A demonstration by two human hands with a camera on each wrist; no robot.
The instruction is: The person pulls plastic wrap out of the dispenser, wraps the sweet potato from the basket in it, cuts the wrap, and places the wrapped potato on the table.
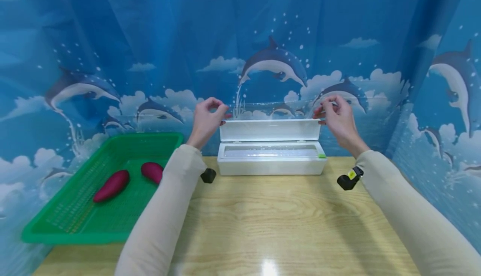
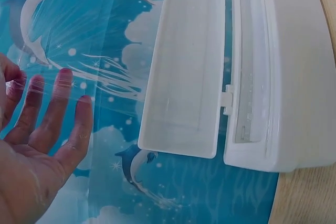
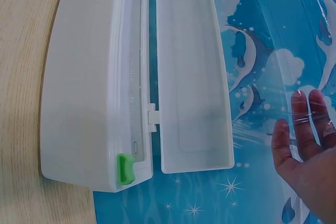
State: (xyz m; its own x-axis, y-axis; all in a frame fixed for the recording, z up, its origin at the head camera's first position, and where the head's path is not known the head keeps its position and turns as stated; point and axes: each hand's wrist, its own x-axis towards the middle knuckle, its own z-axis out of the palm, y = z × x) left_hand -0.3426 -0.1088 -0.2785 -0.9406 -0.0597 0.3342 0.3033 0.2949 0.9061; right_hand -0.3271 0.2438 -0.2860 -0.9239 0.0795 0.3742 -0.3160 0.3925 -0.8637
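A white box (image 1: 272, 166) with its lid (image 1: 269, 130) raised stands at the table's back edge; a clear roll (image 1: 270, 152) shows inside. Above the lid a thin clear film (image 1: 263, 108) stretches between both hands. My left hand (image 1: 208, 119) pinches its left end between thumb and index finger, the other fingers spread behind it in the left wrist view. At the right end my right hand (image 1: 339, 119) pinches the film, its other fingers seen through the plastic in the right wrist view. A green slider (image 3: 125, 169) sits on the box's right end.
On the left a green basket (image 1: 71, 237) holds two dark red, elongated objects, one (image 1: 112, 186) fully visible, the other (image 1: 152, 171) partly behind the left sleeve. A blue dolphin-print curtain (image 1: 210, 25) hangs behind the wooden table (image 1: 278, 217) and along its right side.
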